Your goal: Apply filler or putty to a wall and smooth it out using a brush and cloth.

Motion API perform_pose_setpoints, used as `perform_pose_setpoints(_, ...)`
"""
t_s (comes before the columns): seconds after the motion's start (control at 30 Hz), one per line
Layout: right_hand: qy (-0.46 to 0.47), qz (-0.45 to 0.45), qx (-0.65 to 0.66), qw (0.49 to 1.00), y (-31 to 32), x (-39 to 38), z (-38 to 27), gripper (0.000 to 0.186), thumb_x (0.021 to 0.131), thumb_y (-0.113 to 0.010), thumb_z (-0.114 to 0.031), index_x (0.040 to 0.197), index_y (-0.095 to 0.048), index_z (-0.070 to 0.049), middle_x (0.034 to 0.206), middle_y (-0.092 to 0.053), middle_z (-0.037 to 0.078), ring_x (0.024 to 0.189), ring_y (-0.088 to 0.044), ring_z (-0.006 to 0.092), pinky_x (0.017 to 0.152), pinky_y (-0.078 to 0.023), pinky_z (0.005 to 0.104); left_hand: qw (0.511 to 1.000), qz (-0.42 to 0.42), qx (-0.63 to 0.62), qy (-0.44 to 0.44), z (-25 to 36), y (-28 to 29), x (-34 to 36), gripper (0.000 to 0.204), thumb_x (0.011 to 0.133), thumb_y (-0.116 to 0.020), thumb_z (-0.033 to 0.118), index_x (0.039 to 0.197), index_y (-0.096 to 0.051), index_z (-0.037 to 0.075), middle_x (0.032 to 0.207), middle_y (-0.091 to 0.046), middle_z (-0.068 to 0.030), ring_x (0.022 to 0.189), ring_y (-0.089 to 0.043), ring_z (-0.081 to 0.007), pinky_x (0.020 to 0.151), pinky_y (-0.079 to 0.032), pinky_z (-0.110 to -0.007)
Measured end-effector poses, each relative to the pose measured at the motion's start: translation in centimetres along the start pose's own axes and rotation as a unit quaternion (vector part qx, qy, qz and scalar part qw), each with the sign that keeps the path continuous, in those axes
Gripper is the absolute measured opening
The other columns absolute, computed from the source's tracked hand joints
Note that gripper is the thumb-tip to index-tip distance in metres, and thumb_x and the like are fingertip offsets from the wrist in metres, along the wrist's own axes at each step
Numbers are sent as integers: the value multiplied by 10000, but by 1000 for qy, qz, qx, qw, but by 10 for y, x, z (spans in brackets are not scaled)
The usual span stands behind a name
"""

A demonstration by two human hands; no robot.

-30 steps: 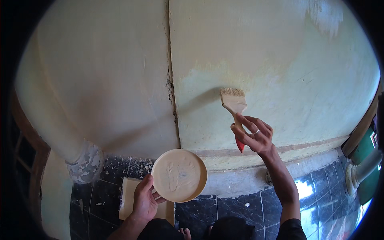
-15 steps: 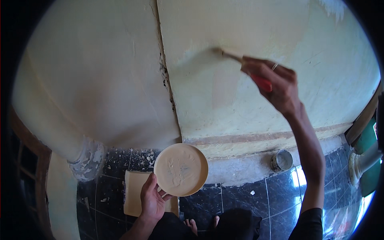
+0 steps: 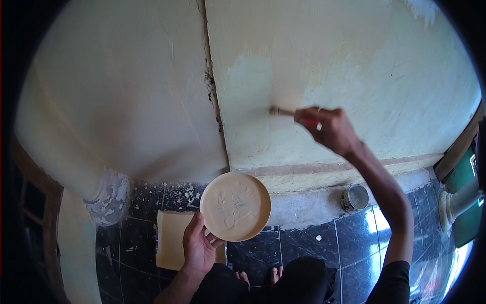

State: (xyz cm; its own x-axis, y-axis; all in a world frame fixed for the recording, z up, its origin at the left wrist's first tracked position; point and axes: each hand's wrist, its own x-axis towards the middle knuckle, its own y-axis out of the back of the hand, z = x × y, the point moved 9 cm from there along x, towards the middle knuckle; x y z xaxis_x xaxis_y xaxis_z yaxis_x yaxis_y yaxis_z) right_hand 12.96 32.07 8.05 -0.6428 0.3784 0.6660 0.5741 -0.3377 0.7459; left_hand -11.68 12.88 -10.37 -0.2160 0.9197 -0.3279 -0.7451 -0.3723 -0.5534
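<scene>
We have the right hand (image 3: 328,129) closed around the handle of the flat brush (image 3: 283,111), its red end partly hidden by the fingers, and the bristles seem to meet the pale green wall (image 3: 349,134), though blur keeps us from telling how firmly they press. The left hand (image 3: 199,249) pinches the shallow round dish (image 3: 269,205) at its near left edge, thumb along the side and fingers underneath, in front of us and below the brush. To brush well, we would draw long, even, overlapping strokes along the beige strip above the bristles, ease off at each end, and hold the dish level so that its cream coating stays inside. On the left, the ragged crack (image 3: 219,124) is an edge to approach lightly, since bristles could catch there. Lower down, the ledge (image 3: 298,209) limits the downward sweep, and the small pot (image 3: 345,199) sits on the right by its front edge, below the forearm. The roomiest stretch for the brush is the plain wall above and to the right.
</scene>
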Motion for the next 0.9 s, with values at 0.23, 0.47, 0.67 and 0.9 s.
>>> perform_pose_setpoints(0.23, 194, 224, -264, 918, 109, 44, -18, 351, 768, -728, -24, 1086, -669, -159, 1066, -689, 89, 786, -714, 201, 553, -619, 257, 1000, 9, -11, 9, -5, 4, 4, 376, 1011, -455, 323, 1285, -470, 66, 1226, -574, -143, 1042, -655, -269, 749, -633, -390)
perform_pose_setpoints(0.47, 67, -109, -79, 989, -68, -55, -32, 204, 785, -705, -13, 965, -695, -108, 1108, -690, 108, 719, -714, 206, 551, -609, 275, 1000, -1, 0, -1, -1, 3, 0, 390, 1015, -444, 326, 1286, -464, 47, 1240, -571, -144, 1034, -661, -260, 753, -630, -385)
perform_pose_setpoints(0.67, 25, 109, -22, 993, 50, 11, 10, 157, 836, -682, -36, 982, -697, -89, 913, -724, 72, 651, -687, 162, 518, -583, 266, 1000, 5, -7, 10, -3, 2, 3, 394, 1026, -410, 321, 1308, -479, 55, 1214, -615, -128, 1046, -658, -221, 792, -620, -382)
perform_pose_setpoints(0.9, 103, 122, -313, 936, 42, 4, -3, 265, 803, -717, -43, 1056, -700, -116, 1226, -633, 126, 930, -705, 225, 587, -628, 242, 999, 31, -23, -21, 3, 11, 4, 395, 1026, -419, 323, 1290, -502, 40, 1195, -634, -110, 1055, -653, -195, 823, -603, -345)
